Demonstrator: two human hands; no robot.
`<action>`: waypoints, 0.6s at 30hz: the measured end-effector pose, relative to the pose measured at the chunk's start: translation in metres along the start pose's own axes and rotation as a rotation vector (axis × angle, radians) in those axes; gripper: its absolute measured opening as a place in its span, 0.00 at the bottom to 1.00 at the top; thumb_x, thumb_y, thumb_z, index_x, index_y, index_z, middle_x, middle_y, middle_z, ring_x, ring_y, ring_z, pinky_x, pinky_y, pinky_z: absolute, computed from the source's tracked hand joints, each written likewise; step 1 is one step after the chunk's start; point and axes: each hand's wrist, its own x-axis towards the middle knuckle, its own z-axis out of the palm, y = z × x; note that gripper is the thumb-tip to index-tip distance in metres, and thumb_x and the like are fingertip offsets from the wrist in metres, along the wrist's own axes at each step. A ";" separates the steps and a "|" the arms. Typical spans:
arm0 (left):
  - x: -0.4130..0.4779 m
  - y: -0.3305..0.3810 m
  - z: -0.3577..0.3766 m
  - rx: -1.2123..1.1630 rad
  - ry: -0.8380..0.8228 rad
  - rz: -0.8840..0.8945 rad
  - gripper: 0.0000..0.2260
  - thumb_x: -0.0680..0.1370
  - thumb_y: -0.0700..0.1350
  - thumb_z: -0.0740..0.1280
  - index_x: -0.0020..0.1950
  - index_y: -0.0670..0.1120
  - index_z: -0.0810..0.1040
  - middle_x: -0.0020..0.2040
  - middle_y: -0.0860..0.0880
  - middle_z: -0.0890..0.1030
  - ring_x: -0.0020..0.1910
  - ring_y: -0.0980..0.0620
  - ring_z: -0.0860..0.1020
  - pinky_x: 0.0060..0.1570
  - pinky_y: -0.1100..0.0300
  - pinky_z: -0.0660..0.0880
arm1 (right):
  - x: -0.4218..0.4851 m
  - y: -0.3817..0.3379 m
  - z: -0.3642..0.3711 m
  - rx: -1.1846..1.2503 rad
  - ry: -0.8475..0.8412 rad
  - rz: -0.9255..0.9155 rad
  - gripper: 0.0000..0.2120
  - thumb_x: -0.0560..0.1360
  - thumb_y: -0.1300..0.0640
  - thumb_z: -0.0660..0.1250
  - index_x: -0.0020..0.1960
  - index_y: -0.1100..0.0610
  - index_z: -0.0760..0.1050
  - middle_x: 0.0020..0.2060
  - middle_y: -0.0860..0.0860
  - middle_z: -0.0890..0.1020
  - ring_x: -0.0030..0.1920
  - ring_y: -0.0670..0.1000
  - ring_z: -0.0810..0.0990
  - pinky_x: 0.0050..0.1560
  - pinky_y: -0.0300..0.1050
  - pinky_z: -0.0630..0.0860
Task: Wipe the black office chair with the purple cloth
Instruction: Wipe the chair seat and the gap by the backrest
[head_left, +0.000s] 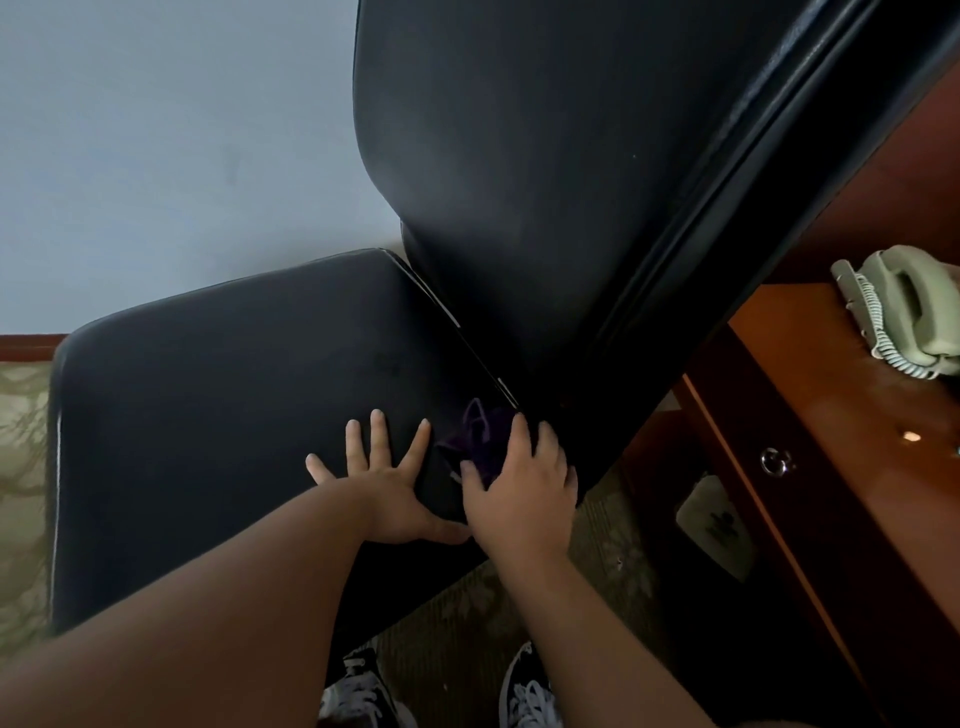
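Observation:
The black office chair (234, 395) fills the middle of the view, its padded seat to the left and its tall backrest (545, 156) rising to the upper right. My left hand (387, 475) lies flat on the seat near its rear edge, fingers spread and straight. Beside it, my right hand (522, 488) holds the purple cloth (480, 434) bunched under curled fingers, pressed into the gap where seat meets backrest. Most of the cloth is hidden under that hand.
A wooden desk (831, 415) stands to the right with a pale green corded telephone (906, 312) on it and a drawer lock (774, 460) on its front. Patterned carpet (467, 623) lies below, and my shoes (524, 696) show at the bottom. A plain wall (156, 130) is behind the chair.

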 end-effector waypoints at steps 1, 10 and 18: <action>0.000 0.000 0.001 0.000 0.007 -0.001 0.62 0.50 0.83 0.61 0.69 0.67 0.23 0.70 0.48 0.19 0.69 0.42 0.21 0.62 0.26 0.32 | -0.004 -0.002 0.005 0.001 -0.010 0.021 0.39 0.76 0.37 0.63 0.80 0.50 0.53 0.79 0.55 0.55 0.79 0.56 0.55 0.77 0.58 0.55; -0.001 -0.002 0.000 0.002 -0.023 0.009 0.60 0.54 0.82 0.62 0.70 0.66 0.24 0.69 0.47 0.18 0.67 0.42 0.19 0.63 0.26 0.32 | 0.026 0.009 -0.017 0.250 -0.283 -0.263 0.29 0.76 0.50 0.69 0.75 0.46 0.67 0.78 0.45 0.62 0.76 0.51 0.62 0.76 0.53 0.61; 0.001 -0.006 0.001 -0.004 0.004 0.043 0.56 0.54 0.84 0.56 0.68 0.69 0.23 0.70 0.48 0.19 0.69 0.42 0.21 0.63 0.26 0.32 | -0.003 -0.006 0.002 0.005 -0.066 -0.025 0.32 0.79 0.38 0.61 0.79 0.46 0.57 0.78 0.58 0.56 0.78 0.59 0.55 0.78 0.57 0.55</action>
